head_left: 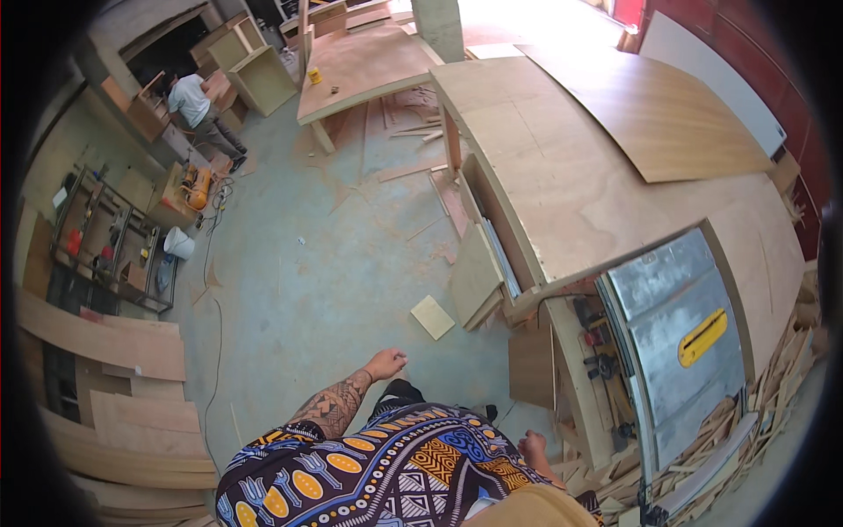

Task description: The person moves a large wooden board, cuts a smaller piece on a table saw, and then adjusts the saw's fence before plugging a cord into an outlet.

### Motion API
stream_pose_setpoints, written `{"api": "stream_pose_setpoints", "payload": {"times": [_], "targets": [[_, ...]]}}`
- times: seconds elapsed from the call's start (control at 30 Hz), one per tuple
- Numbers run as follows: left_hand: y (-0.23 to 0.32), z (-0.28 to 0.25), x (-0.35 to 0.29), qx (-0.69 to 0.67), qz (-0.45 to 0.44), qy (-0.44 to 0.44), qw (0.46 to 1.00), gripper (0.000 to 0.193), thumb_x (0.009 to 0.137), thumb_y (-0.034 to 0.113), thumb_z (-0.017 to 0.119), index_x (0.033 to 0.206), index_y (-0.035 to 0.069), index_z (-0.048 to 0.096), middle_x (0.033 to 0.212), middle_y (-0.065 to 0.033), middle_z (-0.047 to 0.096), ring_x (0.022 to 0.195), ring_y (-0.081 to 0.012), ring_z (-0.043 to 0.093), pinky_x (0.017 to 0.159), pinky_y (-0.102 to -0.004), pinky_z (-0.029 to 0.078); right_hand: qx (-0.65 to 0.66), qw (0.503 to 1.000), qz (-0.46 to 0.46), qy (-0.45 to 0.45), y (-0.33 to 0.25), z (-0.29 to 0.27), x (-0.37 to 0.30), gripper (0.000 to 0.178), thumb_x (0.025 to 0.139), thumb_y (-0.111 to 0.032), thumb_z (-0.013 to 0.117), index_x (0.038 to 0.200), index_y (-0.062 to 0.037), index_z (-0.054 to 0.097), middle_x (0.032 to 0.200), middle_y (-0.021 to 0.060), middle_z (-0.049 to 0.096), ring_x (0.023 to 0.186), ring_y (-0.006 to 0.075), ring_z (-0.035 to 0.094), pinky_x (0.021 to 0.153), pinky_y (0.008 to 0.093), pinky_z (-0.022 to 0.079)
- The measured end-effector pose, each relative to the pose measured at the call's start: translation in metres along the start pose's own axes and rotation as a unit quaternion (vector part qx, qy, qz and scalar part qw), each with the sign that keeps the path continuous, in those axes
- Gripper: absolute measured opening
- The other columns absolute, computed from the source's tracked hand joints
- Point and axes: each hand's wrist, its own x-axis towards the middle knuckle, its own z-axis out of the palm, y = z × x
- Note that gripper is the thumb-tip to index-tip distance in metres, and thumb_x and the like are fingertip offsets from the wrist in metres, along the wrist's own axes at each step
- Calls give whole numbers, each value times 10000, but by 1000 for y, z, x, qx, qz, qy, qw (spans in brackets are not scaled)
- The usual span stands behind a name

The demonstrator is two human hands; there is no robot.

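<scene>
My left hand (386,363) hangs in front of my body over the floor, its fingers loosely curled with nothing visible in them. A tattooed forearm leads down from it to a patterned sleeve. Low on the right, my right hand (533,446) hangs beside my body; its fingers are too small and partly hidden to read. The nearest thing to it is the wooden side of the table-saw bench (575,395). A small square wooden piece (433,317) lies on the floor ahead of my left hand. At the lower edge a tan curved shape (536,509) covers part of my shirt.
To the right stands a table saw (676,342) with a yellow insert, set beside a large plywood worktable (536,158). Offcuts (702,448) pile beneath it. Boards (132,422) are stacked at left, near a cable (215,351) on the floor. A person (198,105) bends over far left.
</scene>
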Motion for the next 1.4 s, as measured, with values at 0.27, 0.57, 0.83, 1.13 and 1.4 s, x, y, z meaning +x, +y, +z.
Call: {"api": "stream_pose_setpoints", "payload": {"times": [0.27,0.57,0.83,1.13,1.4], "targets": [[-287,-92,-125,216,-137,-93,962,378,865,395,576,923,63,748,870,-205,711,894,-331,694,801,-435,534,-96,991,-81,45,-107,138,-30,215,968,-208,554,1049,-11,522,682,104,555,475,204,534,397,327,402],[-382,-232,-62,155,-140,-32,977,397,816,383,618,944,27,737,968,-215,709,936,-365,676,850,-417,523,-114,979,-165,-32,-156,417,-75,306,980,-258,559,1123,13,557,778,128,629,566,200,602,471,314,492],[-348,-368,50,-159,-110,206,959,351,851,329,616,1050,54,705,970,-156,717,863,-318,696,822,-402,536,-337,914,-169,-149,-175,615,-129,365,955,-267,600,1157,37,585,856,156,680,616,198,640,523,318,516],[-436,-418,42,-84,-86,165,979,297,865,278,626,1015,33,703,858,-97,717,746,-197,688,690,-336,540,-547,808,-180,-120,-281,775,-111,340,897,-264,632,929,73,668,745,154,677,600,241,654,548,358,531],[-414,-658,133,-7,-217,72,973,390,899,424,560,1119,131,693,1007,-127,695,986,-282,658,840,-433,526,-437,862,-200,-163,-454,1046,-12,302,884,-285,595,847,10,648,671,96,643,549,210,630,494,342,501]]}}
